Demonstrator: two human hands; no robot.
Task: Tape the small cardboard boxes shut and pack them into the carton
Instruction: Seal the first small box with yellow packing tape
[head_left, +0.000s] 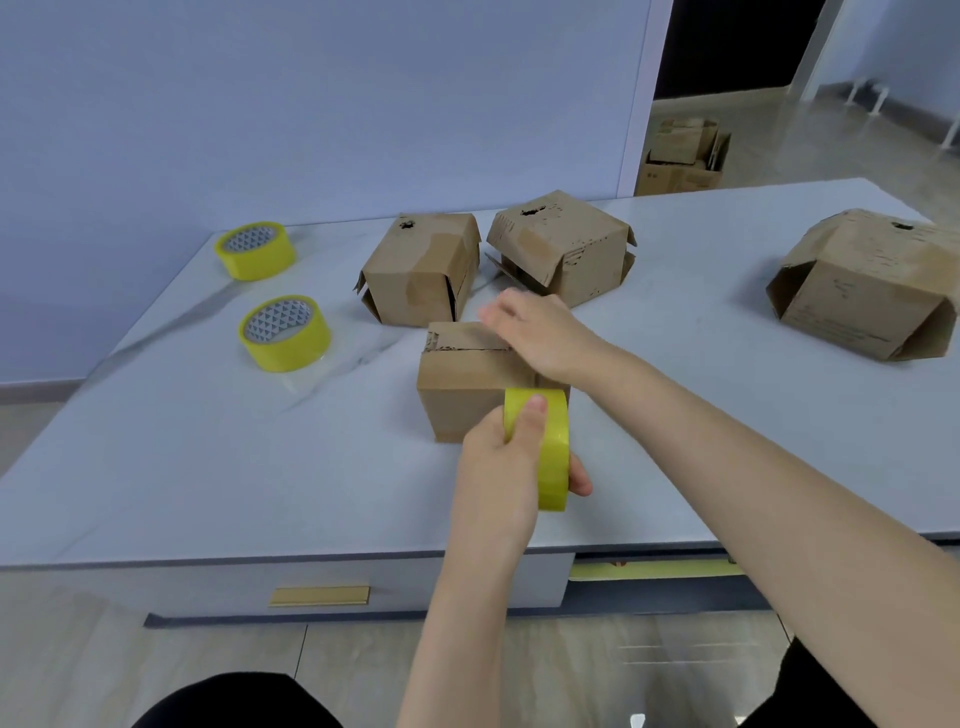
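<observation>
Small cardboard box (467, 379) on the table (208, 467) mid-front, my right hand (540, 332) flat on its top, fingers straight, my left hand (498, 467) clamped round tape roll (553, 457) at its near right corner, rear left box (423, 270), rear box (563, 247), far right box (867, 286), far spare roll (255, 250), near spare roll (284, 332) at left

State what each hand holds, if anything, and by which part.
The left hand grips a yellow tape roll across its outer band, thumb on top. The right hand holds nothing; it rests flat on the nearest small box.
</observation>
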